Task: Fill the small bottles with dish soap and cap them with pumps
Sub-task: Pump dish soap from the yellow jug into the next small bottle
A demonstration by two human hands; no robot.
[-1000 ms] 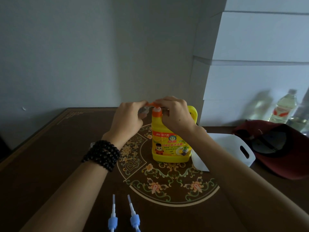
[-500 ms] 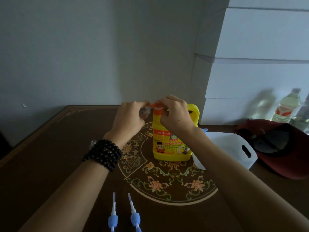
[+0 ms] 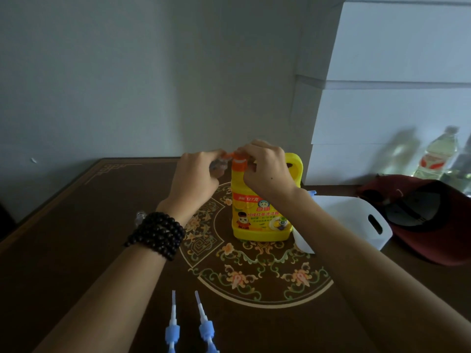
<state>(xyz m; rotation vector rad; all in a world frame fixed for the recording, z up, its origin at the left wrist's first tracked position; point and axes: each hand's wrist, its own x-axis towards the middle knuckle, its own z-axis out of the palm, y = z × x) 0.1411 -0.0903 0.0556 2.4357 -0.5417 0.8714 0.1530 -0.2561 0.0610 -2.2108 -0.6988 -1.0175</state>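
A yellow dish soap bottle (image 3: 257, 212) with an orange pump top (image 3: 238, 164) stands upright on the dark table (image 3: 63, 250). My right hand (image 3: 265, 169) is closed over the pump top from the right. My left hand (image 3: 197, 179) holds a small clear bottle (image 3: 218, 166) against the orange spout; my fingers hide most of it. Two blue and white pumps (image 3: 173, 327) (image 3: 205, 324) lie side by side at the near edge. Another small clear object (image 3: 140, 217) sits on the table behind my left wrist.
A white plastic basket (image 3: 374, 222) stands right of the soap bottle, partly behind my right forearm. A dark red cap (image 3: 428, 220) lies further right. Clear drink bottles (image 3: 438, 156) stand by the white wall at the back right. A grey wall rises behind the table.
Both hands stay at the pump top with almost no movement. The view has shifted slightly, so everything sits a little lower and to the right.
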